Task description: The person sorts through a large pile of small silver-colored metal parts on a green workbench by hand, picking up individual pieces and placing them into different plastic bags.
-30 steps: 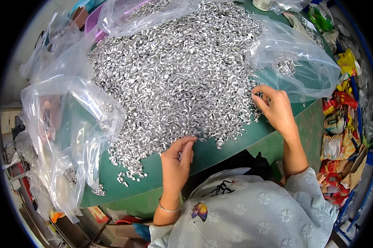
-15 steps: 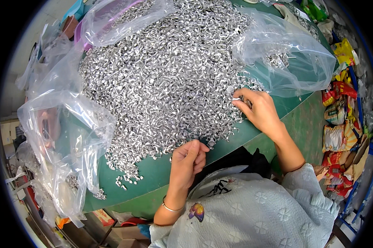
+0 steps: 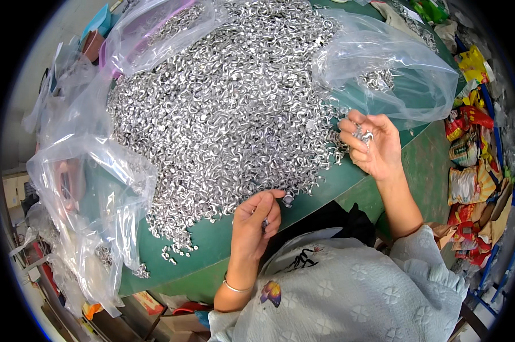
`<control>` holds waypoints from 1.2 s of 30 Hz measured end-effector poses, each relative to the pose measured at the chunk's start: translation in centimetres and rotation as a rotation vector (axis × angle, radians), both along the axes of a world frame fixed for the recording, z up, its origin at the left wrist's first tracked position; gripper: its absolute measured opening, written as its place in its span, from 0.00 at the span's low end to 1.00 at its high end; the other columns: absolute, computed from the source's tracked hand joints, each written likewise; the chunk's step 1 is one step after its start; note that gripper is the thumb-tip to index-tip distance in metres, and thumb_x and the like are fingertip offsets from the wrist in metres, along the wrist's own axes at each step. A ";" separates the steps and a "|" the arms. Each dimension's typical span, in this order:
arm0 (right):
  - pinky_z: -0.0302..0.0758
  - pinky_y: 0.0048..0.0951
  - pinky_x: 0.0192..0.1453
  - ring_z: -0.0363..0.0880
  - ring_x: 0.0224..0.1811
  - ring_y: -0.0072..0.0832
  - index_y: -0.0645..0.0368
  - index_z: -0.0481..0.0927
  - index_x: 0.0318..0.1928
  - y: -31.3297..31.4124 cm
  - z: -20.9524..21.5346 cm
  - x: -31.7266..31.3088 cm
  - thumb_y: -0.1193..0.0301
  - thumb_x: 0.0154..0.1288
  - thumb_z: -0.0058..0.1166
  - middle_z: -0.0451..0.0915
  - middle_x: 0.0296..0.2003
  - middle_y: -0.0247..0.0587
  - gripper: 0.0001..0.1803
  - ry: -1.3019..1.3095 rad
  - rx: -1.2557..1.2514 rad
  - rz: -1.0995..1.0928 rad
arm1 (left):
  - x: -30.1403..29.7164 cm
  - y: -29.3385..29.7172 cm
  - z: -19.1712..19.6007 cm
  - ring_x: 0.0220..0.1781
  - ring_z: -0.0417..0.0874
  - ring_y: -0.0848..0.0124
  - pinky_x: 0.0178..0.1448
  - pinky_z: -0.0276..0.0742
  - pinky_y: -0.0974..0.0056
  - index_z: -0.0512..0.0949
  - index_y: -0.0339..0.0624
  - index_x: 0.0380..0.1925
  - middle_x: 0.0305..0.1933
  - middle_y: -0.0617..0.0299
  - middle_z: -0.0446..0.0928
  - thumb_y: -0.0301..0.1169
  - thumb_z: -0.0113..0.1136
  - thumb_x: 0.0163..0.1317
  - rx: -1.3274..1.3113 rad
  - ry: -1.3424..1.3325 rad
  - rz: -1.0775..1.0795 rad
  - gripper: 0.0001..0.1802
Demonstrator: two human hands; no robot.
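Note:
A broad heap of small, shiny, curved silver metal pieces (image 3: 229,114) covers the green tabletop (image 3: 212,251). At the heap's right edge my right hand (image 3: 377,148) is turned palm up, its fingers curled around a few curved metal pieces (image 3: 363,134). My left hand (image 3: 255,225) is at the near edge of the heap, closed, with a bit of metal (image 3: 265,223) showing between its curled fingers. Its index fingertip points to a roundish metal piece (image 3: 288,199) by the table's near edge; whether they touch, I cannot tell.
Clear plastic bags lie at left (image 3: 92,171) and right (image 3: 400,74), with metal pieces in or beneath them. A purple tub (image 3: 105,57) under plastic stands at the far left. Colourful packages (image 3: 468,176) are piled beyond the table's right side.
My right hand has lifted from the heap and turned palm up, showing metal pieces in its fingers. My left index finger has stretched out a little, and metal now shows in that hand.

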State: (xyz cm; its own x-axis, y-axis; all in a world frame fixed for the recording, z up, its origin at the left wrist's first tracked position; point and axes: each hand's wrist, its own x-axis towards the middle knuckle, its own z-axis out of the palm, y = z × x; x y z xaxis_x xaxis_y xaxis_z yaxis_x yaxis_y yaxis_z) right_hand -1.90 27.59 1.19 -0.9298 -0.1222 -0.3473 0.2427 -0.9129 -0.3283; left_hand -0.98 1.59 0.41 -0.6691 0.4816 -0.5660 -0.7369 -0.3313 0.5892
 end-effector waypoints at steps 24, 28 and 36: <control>0.69 0.31 0.24 0.73 0.18 0.29 0.61 0.81 0.38 1.0 0.0 2.0 0.68 0.55 0.60 0.78 0.21 0.39 0.12 0.069 1.828 0.085 | 0.0 2.9 0.4 0.22 0.59 0.79 0.18 0.55 0.78 0.72 0.33 0.43 0.25 0.66 0.60 0.35 0.42 0.69 0.270 -0.287 0.077 0.16; 0.71 0.37 0.27 0.77 0.24 0.42 0.59 0.81 0.36 -0.3 -0.7 1.2 0.67 0.53 0.60 0.79 0.25 0.46 0.11 0.294 2.115 0.040 | 0.1 3.2 0.6 0.22 0.59 0.80 0.18 0.54 0.79 0.72 0.34 0.43 0.25 0.67 0.60 0.33 0.42 0.69 0.226 -0.221 0.050 0.14; 0.70 0.39 0.25 0.77 0.22 0.40 0.58 0.79 0.30 -0.8 -1.4 0.1 0.68 0.53 0.59 0.76 0.19 0.45 0.07 0.384 2.269 0.099 | 0.3 2.8 0.4 0.21 0.58 0.80 0.17 0.54 0.79 0.72 0.34 0.43 0.24 0.67 0.59 0.32 0.43 0.69 0.221 -0.214 0.070 0.13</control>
State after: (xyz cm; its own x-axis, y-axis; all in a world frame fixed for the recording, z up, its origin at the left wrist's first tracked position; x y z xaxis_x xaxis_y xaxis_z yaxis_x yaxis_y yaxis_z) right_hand -1.83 26.78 -0.18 -0.9810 0.0421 0.1895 -0.0539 0.8789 -0.4740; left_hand -0.66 4.36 0.79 -0.5821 0.5656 -0.5842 -0.8072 -0.4885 0.3313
